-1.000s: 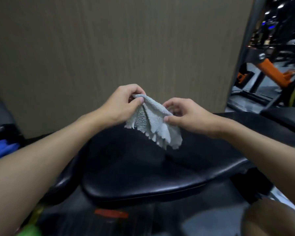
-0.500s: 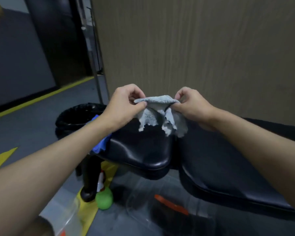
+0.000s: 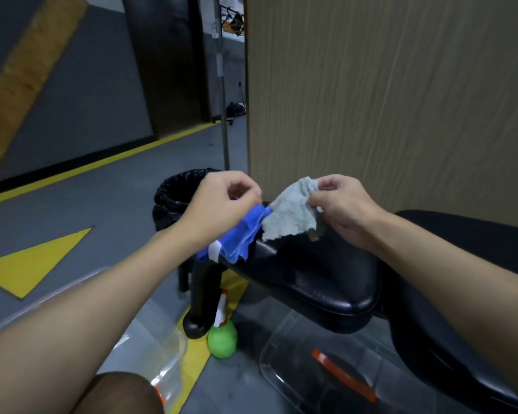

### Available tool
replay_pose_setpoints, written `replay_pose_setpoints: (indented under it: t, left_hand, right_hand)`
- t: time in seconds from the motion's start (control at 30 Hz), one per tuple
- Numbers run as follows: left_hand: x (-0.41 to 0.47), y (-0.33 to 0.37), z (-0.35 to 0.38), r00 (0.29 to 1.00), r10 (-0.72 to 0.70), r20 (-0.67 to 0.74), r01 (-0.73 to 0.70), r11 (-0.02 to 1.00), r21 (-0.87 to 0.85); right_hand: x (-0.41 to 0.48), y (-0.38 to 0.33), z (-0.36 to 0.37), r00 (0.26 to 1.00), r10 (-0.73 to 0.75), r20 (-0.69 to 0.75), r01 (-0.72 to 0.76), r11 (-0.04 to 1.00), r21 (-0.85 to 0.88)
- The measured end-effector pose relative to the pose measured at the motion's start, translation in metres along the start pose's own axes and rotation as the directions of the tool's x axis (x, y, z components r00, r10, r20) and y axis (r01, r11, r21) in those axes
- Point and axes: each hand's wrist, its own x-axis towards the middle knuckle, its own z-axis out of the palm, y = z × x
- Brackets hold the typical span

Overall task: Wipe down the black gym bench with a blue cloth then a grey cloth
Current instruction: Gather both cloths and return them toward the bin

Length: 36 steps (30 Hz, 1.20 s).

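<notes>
Dim indoor light, soft motion blur, edges bowed by wide-angle lens.

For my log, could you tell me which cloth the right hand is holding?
The grey cloth, pinched by the right hand; the blue cloth lies draped over the bench end.

The grey cloth (image 3: 290, 216) is pale and even in tone; the blue cloth (image 3: 241, 237) is bright royal blue, with a white tag (image 3: 214, 251). Glossy black table (image 3: 320, 273). Black bin liner (image 3: 174, 195). Lime-green spray bottle (image 3: 222, 342), white-and-red head. Grey floor (image 3: 108, 204), yellow triangle and stripe. Tan wall panel (image 3: 386, 100), vertical wood grain.
</notes>
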Motion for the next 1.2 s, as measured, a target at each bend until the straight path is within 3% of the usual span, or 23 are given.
replay_pose_setpoints:
  t: [0.07, 0.13, 0.2, 0.57, 0.93, 1.2]
  left_hand:
    - [0.014, -0.033, -0.011, 0.997, -0.08, -0.015, 0.082, 0.982, 0.17]
    - [0.021, -0.061, -0.012, 0.974, -0.208, 0.085, 0.171, 0.93, 0.324]
    - [0.024, -0.076, -0.009, 0.938, -0.317, 0.141, 0.25, 0.898, 0.362]
    - [0.042, -0.08, -0.015, 0.884, -0.41, 0.222, 0.38, 0.91, 0.169]
    - [0.009, -0.089, -0.023, 0.974, -0.225, 0.001, 0.224, 0.972, 0.064]
    - [-0.097, -0.108, -0.084, 0.92, -0.345, -0.185, 0.318, 0.935, -0.158]
  right_hand:
    - [0.002, 0.004, 0.001, 1.0, 0.004, -0.004, -0.004, 1.0, 0.001]
    - [0.002, 0.005, 0.0, 1.0, -0.005, 0.005, 0.004, 1.0, 0.027]
    - [0.002, 0.007, 0.001, 1.0, -0.018, 0.02, 0.017, 1.0, 0.026]
    - [0.004, 0.029, 0.017, 0.998, 0.014, 0.068, -0.013, 1.0, -0.006]
    - [-0.005, 0.03, 0.035, 0.998, 0.023, 0.056, -0.025, 0.999, 0.035]
    - [-0.031, 0.039, 0.101, 0.969, -0.011, 0.246, -0.004, 0.998, 0.062]
